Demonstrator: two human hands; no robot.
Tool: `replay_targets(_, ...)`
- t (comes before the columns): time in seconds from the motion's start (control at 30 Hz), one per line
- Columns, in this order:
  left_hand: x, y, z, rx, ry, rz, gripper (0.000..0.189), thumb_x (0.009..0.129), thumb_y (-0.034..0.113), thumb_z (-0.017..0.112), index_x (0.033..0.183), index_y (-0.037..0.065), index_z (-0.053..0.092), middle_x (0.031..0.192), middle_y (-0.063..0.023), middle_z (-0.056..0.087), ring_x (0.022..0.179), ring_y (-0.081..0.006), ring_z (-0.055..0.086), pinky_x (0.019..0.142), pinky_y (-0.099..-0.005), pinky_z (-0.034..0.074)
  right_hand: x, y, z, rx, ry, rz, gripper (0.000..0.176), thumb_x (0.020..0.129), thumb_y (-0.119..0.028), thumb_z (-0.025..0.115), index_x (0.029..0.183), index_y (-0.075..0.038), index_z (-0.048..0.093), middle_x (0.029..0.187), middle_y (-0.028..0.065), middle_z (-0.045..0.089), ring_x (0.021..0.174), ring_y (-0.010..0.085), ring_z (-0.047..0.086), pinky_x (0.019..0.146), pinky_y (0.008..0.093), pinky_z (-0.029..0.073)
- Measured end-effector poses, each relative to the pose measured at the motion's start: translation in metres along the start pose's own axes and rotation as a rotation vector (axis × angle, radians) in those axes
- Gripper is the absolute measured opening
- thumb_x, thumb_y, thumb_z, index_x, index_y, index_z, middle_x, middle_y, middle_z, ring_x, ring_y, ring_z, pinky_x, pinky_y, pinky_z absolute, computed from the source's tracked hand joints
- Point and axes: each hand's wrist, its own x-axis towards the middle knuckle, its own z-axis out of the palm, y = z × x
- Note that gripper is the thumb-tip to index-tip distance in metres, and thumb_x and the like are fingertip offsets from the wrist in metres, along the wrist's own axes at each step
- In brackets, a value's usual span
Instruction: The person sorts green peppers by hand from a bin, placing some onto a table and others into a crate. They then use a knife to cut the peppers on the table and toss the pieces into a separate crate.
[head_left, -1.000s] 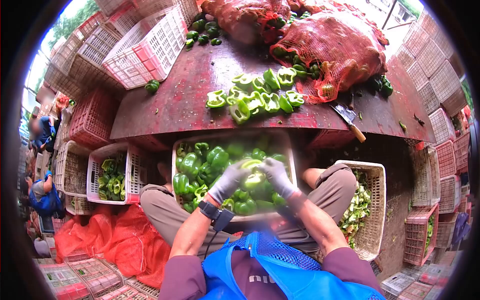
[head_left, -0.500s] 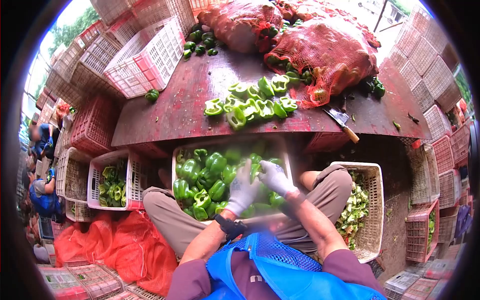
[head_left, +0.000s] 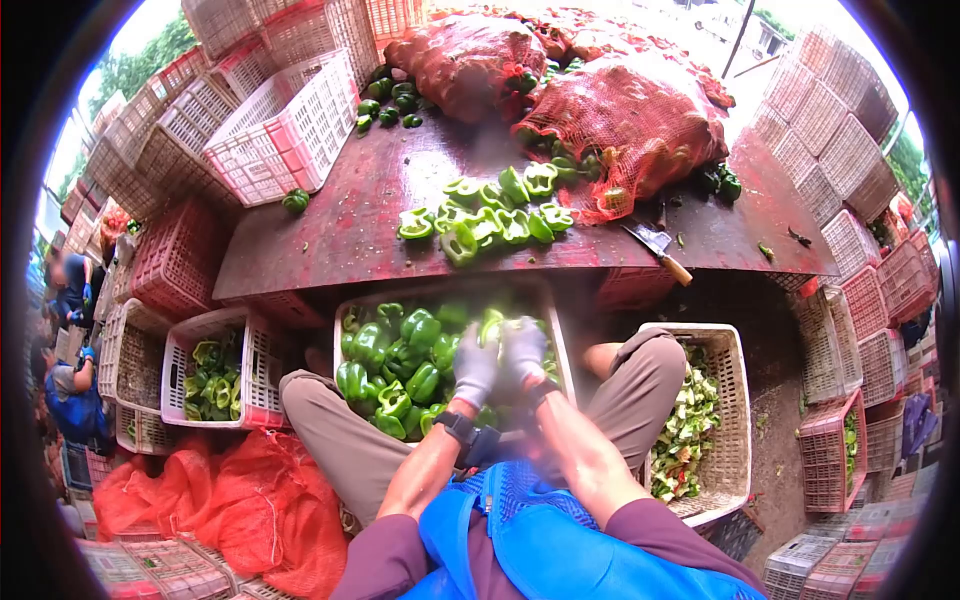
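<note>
Both gloved hands are over a crate (head_left: 561, 345) of whole green peppers (head_left: 404, 352). My left hand (head_left: 477, 365) and my right hand (head_left: 523, 350) are close together, fingers closed round a light green pepper (head_left: 491, 328) that shows between their fingertips. Part of the view around my right hand is blurred. Beyond the crate, cut pepper halves (head_left: 485, 226) lie on the red-stained table (head_left: 330, 245). A knife (head_left: 660, 250) with a wooden handle rests at the table's front edge, to the right.
Red mesh sacks (head_left: 640, 120) of peppers lie at the back of the table. A crate of trimmings (head_left: 740, 430) stands right, a crate of cut peppers (head_left: 172, 370) left. Orange netting (head_left: 270, 505) lies front left. Two people (head_left: 75, 400) are at far left, among stacked crates (head_left: 180, 250).
My hands have drawn together, my right hand moving left and turning upright beside my left hand. The light green pepper now shows between them. The camera view has shifted slightly.
</note>
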Motion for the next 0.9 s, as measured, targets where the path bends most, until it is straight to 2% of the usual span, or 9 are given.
replay_targets(0.03,-0.002,-0.004,0.002,-0.019,-0.011,0.018,0.052,0.084,0.023,0.064,0.131,0.002,0.057,0.122,-0.0254,0.063,0.114,-0.0391,0.061,0.097,-0.0421,0.048,0.014,0.012,-0.006,0.477,-0.076,0.219,0.024,0.085,-0.026,0.07,0.092,-0.003,0.069,0.09,0.0155,0.072,0.082,0.0278,0.069,0.074,0.0396,0.052)
replay_targets(0.17,0.014,-0.037,-0.001,-0.354,-0.095,0.088,0.053,0.087,0.023,0.063,0.134,0.001,0.053,0.125,-0.0251,0.061,0.116,-0.0373,0.059,0.101,-0.0391,0.045,0.023,0.001,-0.045,0.452,-0.259,-0.111,0.027,0.088,-0.026,0.069,0.094,0.0,0.067,0.084,0.0121,0.07,0.074,0.0182,0.064,0.068,0.0355,0.051)
replay_targets(0.37,0.03,0.017,-0.042,0.228,0.11,0.555,0.055,0.083,0.022,0.067,0.132,0.004,0.051,0.12,-0.0198,0.06,0.107,-0.0371,0.061,0.091,-0.0435,0.05,0.075,0.023,-0.165,0.636,-0.036,-0.136,0.015,0.09,-0.02,0.067,0.093,-0.005,0.065,0.076,0.0035,0.067,0.065,0.0083,0.059,0.058,0.0266,0.048)
replay_targets(0.43,0.041,0.034,-0.028,0.418,0.171,0.761,0.053,0.079,0.016,0.065,0.13,0.011,0.053,0.109,-0.013,0.059,0.085,-0.0318,0.063,0.074,-0.0436,0.051,0.071,0.032,-0.224,0.737,-0.001,-0.074,0.012,0.093,-0.017,0.063,0.095,-0.006,0.064,0.075,-0.0006,0.063,0.062,0.0047,0.054,0.054,0.0217,0.043)
replay_targets(0.53,0.063,0.04,0.019,0.832,0.087,0.844,0.047,0.084,0.013,0.056,0.131,0.015,0.054,0.114,-0.0075,0.06,0.084,-0.0265,0.06,0.068,-0.041,0.048,0.055,0.062,-0.285,0.762,0.185,-0.089,0.009,0.095,-0.014,0.06,0.1,-0.007,0.062,0.077,-0.0033,0.058,0.06,0.003,0.048,0.051,0.0192,0.038)
replay_targets(0.57,0.076,0.022,0.046,0.948,0.055,0.822,0.058,0.08,0.029,0.069,0.135,0.019,0.053,0.126,-0.009,0.058,0.099,-0.0273,0.06,0.076,-0.0412,0.05,0.05,0.078,-0.299,0.699,0.243,-0.09,0.009,0.095,-0.014,0.06,0.101,-0.007,0.062,0.077,-0.0037,0.056,0.06,0.0029,0.047,0.051,0.0188,0.037)
replay_targets(0.67,0.077,0.011,0.08,0.831,-0.261,0.847,0.067,0.084,0.043,0.067,0.144,0.018,0.048,0.144,-0.014,0.047,0.12,-0.0349,0.049,0.099,-0.0523,0.039,0.034,0.132,-0.313,0.647,0.318,0.026,0.011,0.094,-0.016,0.062,0.101,-0.008,0.061,0.075,-0.0046,0.052,0.059,0.003,0.045,0.051,0.0203,0.036)
replay_targets(0.83,0.084,0.002,0.126,0.74,-0.362,0.683,0.064,0.087,0.049,0.06,0.142,0.018,0.05,0.123,-0.0102,0.06,0.118,-0.0307,0.051,0.101,-0.056,0.036,0.005,0.229,-0.287,0.456,0.349,0.227,0.012,0.093,-0.018,0.065,0.096,-0.007,0.06,0.073,-0.0046,0.05,0.055,0.0028,0.043,0.047,0.0217,0.035)
replay_targets(0.9,0.088,0.0,0.122,0.731,-0.343,0.715,0.063,0.088,0.049,0.059,0.142,0.018,0.051,0.122,-0.0096,0.06,0.118,-0.0304,0.051,0.101,-0.0563,0.036,-0.001,0.269,-0.274,0.425,0.298,0.412,0.017,0.091,-0.018,0.066,0.098,-0.004,0.06,0.077,0.003,0.059,0.061,0.0121,0.054,0.055,0.0291,0.045)
